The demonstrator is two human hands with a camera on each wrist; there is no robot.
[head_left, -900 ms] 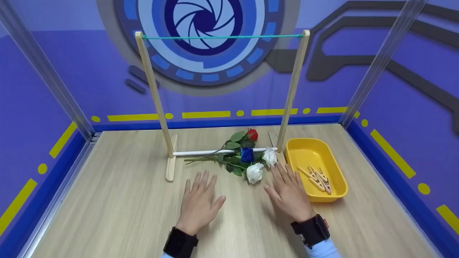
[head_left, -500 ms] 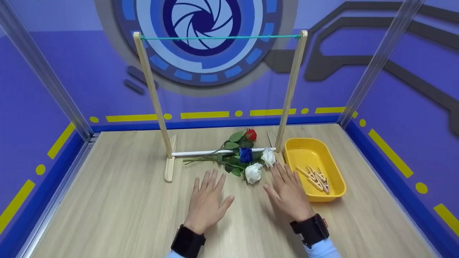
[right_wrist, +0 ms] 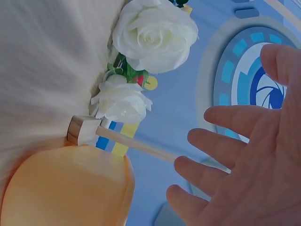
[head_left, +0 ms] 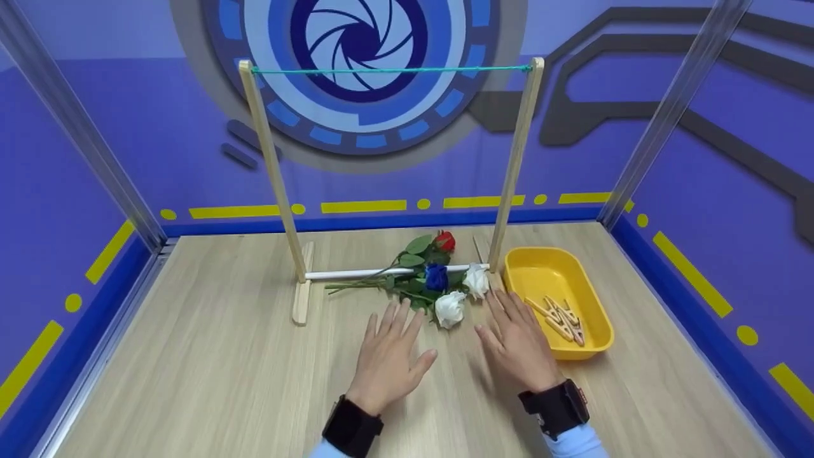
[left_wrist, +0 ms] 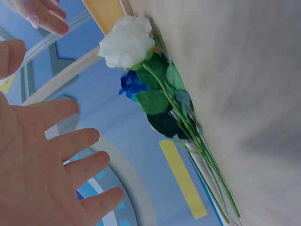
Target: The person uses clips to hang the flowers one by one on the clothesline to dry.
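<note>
So we've got both hands up and nothing in them. Our left hand (head_left: 389, 362) hovers just in front of the rose leaves, fingers straight and apart. Our right hand (head_left: 521, 350) is near the pale blooms and the yellow tray (head_left: 547, 273), fingers also spread. Both wrist views show gaps between fingertips and flowers, so we'd say neither is touching a bloom.

The roses lie bunched on the tabletop (head_left: 222, 331), stems off to the left, blooms to the right: a red rose (head_left: 446, 241) at the back, a blue rose (head_left: 437, 277) in the middle, then a rear white rose (head_left: 476, 281) and a front white rose (head_left: 450, 310). The bunch lies across the white rod (head_left: 340, 275) at the foot of the wooden stand (head_left: 270, 159), and a green cord (head_left: 394, 69) runs between the post tops with nothing hanging on it. The wooden clothespins (head_left: 558, 327) sit in a loose heap in the tray.

Our read: this is a hands-ready stage, nothing picked up. Taking a rose would call for fingers curling round one stem and easing it free, since the leaves look overlapped and could snag. We can't tell how tangled they are underneath. Clothespins would want a thumb-and-finger pinch.
</note>
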